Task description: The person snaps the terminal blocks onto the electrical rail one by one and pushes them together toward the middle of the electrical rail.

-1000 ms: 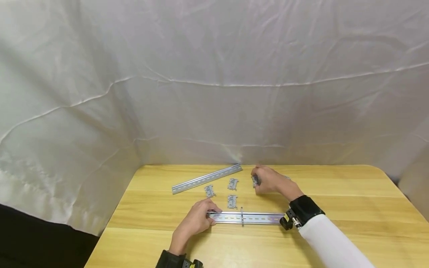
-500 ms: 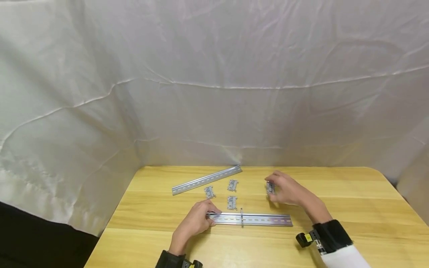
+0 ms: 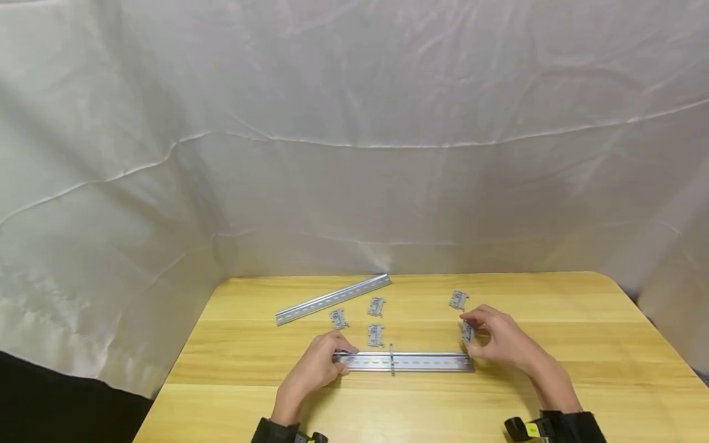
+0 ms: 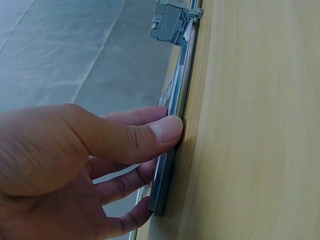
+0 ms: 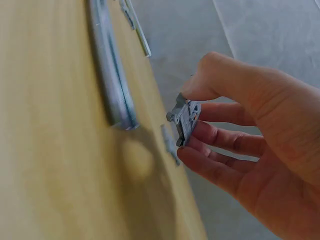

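Note:
My left hand grips the left end of a slotted metal DIN rail lying across the front of the table, thumb on the near edge and fingers along the far edge. A grey terminal block sits clipped on that rail, left of its middle. Between thumb and fingertips my right hand pinches another grey terminal block. In the head view this held block is just beyond the rail's right end, and the right wrist view shows it above the table.
A second metal rail lies slanted at the back left. Loose terminal blocks lie on the wooden table: one block at left, two more in the middle, and a block behind my right hand. Pale cloth hangs behind the table.
My right hand has moved right and toward the front with the terminal block, uncovering the rail's right end and a loose block behind. The left hand keeps its hold on the rail.

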### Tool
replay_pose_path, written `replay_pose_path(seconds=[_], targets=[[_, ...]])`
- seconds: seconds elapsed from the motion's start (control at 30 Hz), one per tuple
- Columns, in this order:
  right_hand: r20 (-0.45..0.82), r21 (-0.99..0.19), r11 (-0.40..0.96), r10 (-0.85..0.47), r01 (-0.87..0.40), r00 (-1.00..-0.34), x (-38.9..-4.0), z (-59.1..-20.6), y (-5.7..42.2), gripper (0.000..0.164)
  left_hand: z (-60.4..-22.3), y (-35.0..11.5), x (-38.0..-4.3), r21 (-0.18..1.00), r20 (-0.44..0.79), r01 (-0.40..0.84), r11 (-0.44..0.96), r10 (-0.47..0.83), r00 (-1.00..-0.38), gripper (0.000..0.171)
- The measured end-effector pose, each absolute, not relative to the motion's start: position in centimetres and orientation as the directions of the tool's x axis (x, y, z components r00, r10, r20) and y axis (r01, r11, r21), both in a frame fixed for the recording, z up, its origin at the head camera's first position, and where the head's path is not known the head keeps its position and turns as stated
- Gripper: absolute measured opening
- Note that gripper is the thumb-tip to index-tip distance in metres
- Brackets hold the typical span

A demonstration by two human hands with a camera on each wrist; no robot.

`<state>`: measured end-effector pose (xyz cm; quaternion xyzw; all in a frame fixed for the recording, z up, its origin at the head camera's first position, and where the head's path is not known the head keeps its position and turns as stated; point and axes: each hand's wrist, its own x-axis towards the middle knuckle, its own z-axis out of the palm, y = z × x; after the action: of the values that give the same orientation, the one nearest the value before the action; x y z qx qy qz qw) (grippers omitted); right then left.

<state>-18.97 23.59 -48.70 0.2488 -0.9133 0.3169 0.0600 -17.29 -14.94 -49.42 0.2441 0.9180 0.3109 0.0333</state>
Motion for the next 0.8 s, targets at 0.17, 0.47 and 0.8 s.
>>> replay_pose_path(seconds=[0.17, 0.47, 0.8], targets=[[0.303, -0.543, 0.675, -0.397, -0.499, -0.867, -18.4, -49.7, 24.3, 0.043, -49.3, -15.1, -17.3, 0.582, 0.065, 0.417, 0.698, 0.471, -0.880, 0.037], [0.232, -0.638, 0.639, -0.371, -0.429, -0.899, -17.8, -49.8, 24.8, 0.044, -49.0, -15.0, -17.3, 0.550, 0.054, 0.420, 0.722, 0.471, -0.881, 0.037], [0.104, -0.711, 0.614, -0.389, -0.342, -0.915, -17.5, -49.6, 25.3, 0.047, -49.1, -15.2, -17.4, 0.578, 0.063, 0.421, 0.699, 0.476, -0.877, 0.038]])
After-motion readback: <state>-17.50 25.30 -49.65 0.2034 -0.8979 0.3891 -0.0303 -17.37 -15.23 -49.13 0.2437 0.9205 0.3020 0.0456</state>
